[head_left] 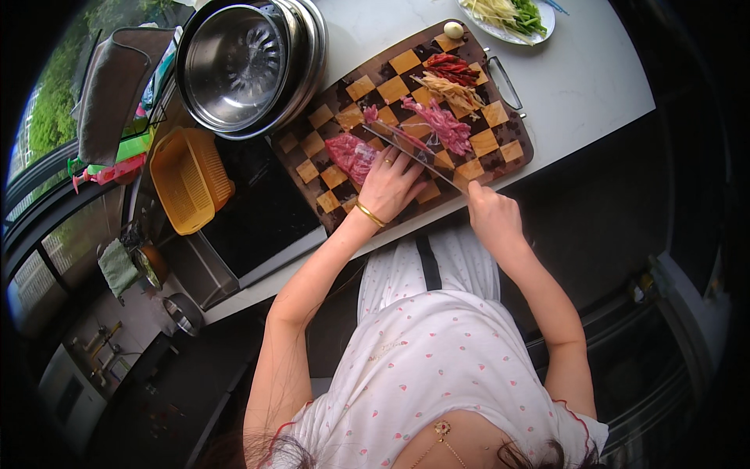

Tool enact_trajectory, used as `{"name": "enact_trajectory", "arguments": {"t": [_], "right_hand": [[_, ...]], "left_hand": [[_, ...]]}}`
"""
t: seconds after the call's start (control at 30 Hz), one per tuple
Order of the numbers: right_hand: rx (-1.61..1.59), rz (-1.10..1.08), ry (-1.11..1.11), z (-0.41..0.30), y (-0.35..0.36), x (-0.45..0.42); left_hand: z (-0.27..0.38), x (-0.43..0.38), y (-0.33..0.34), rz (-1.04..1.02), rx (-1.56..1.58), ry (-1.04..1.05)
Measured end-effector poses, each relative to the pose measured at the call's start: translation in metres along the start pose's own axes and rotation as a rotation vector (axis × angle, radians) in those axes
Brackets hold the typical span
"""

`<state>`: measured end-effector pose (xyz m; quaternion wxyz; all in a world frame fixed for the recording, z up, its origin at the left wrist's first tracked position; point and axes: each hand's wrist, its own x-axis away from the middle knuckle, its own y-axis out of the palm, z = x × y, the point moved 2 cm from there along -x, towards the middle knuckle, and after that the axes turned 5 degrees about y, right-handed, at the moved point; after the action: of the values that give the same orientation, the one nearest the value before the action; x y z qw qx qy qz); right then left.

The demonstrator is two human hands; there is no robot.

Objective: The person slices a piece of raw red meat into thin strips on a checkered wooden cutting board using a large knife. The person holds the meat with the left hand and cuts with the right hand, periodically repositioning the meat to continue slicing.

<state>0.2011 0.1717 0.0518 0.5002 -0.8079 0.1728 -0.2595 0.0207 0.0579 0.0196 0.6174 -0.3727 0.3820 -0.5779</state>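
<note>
On a checkered wooden cutting board (pixel 406 61) lies a piece of raw red meat (pixel 350 153). My left hand (pixel 394 183) rests its fingers on the right end of that piece, pressing it to the board. The handle of a kitchen knife (pixel 426 163) is in my right hand (pixel 493 216); the blade runs up and left, just beside my left fingertips. Along the blade's far side lies a thin strip of meat (pixel 410 139). A pile of sliced meat (pixel 443 124) sits beyond it, with pale yellowish shreds (pixel 450 91) and cut red chillies (pixel 451 68) farther up.
A peeled garlic clove or small onion (pixel 453 30) sits at the board's far corner. Beyond the board stands a plate of shredded vegetables (pixel 508 16). Stacked steel bowls (pixel 234 67) and a yellow plastic basket (pixel 186 182) stand left, by the sink (pixel 220 275). A metal handle (pixel 505 82) juts from the board's right end.
</note>
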Motion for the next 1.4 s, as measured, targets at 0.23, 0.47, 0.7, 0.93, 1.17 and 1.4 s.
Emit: {"name": "enact_trajectory", "arguments": {"t": [0.23, 0.47, 0.7, 0.93, 1.17, 1.4], "right_hand": [[0.058, -0.04, -0.01, -0.005, 0.004, -0.005], [0.091, -0.087, 0.044, 0.003, 0.004, 0.008], [0.056, -0.049, 0.054, 0.016, 0.005, 0.021], [-0.508, -0.042, 0.25, 0.042, -0.018, 0.018], [-0.471, -0.086, 0.233, 0.023, -0.024, 0.019], [-0.082, 0.062, -0.014, -0.002, 0.004, 0.015]], "left_hand": [[-0.002, 0.005, 0.003, -0.057, 0.056, -0.021], [-0.003, 0.005, 0.0, -0.052, 0.014, 0.008], [-0.003, 0.008, 0.002, -0.098, -0.028, 0.018], [-0.004, 0.009, 0.002, -0.128, -0.021, 0.03], [-0.004, 0.012, 0.004, -0.051, -0.002, 0.055], [-0.004, 0.012, 0.006, -0.018, 0.016, 0.041]]}}
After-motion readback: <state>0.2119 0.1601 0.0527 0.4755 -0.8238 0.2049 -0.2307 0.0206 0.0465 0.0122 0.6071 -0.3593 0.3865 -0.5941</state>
